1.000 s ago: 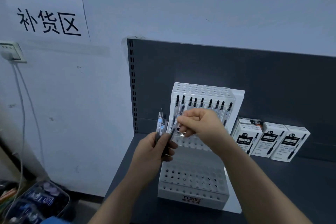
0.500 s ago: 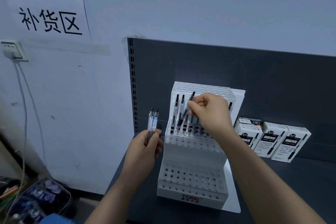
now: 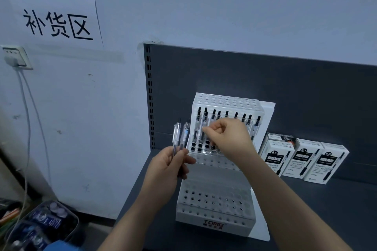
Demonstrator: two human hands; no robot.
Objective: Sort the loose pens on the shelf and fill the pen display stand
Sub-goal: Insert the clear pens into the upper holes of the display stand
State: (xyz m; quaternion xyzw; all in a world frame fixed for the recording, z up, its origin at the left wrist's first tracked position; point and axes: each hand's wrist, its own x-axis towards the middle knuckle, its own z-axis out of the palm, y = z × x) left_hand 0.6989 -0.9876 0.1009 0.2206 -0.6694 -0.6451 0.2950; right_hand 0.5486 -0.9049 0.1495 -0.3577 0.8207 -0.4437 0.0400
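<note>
Gripping two pens [image 3: 185,134] in left hand [image 3: 165,171] beside display stand [image 3: 216,216]; seemingly pinching seated pen [image 3: 205,122] with curled right hand [image 3: 228,138]. Filled one upper row; lacking lower tiers.

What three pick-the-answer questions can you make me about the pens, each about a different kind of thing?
1. Which side of the stand are the white boxes on? A left B right C on top
2. How many pens does the left hand hold? A none B two C five
3. The stand's bottom step is: A empty B full C lidded
Answers: 1 B, they sit on the shelf at its right; 2 B, two barrels stick up from its fingers; 3 A, its holes hold nothing.
</note>
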